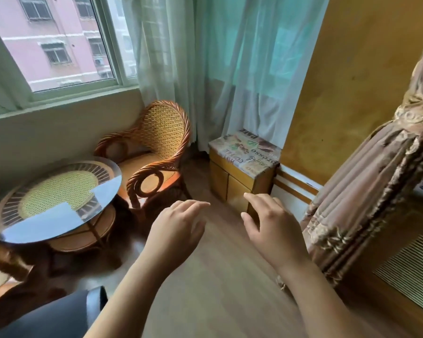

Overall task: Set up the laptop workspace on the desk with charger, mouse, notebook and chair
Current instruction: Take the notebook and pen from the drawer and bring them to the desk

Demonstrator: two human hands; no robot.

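A wicker armchair (154, 152) with a woven back stands in the corner under the window, facing left. My left hand (178, 228) and my right hand (271, 223) both hover over the wooden floor in front of me, fingers spread, holding nothing. The left hand is a short way to the right of the chair's curled armrest and does not touch it. No laptop, charger, mouse, notebook or desk is in view.
A round glass-topped wicker table (56, 201) stands at the left beside the chair. A small wooden cabinet (242, 167) with a printed top sits against the yellow wall. Tied brown drapes (366, 191) hang at the right. A dark object (78, 306) shows at the lower left.
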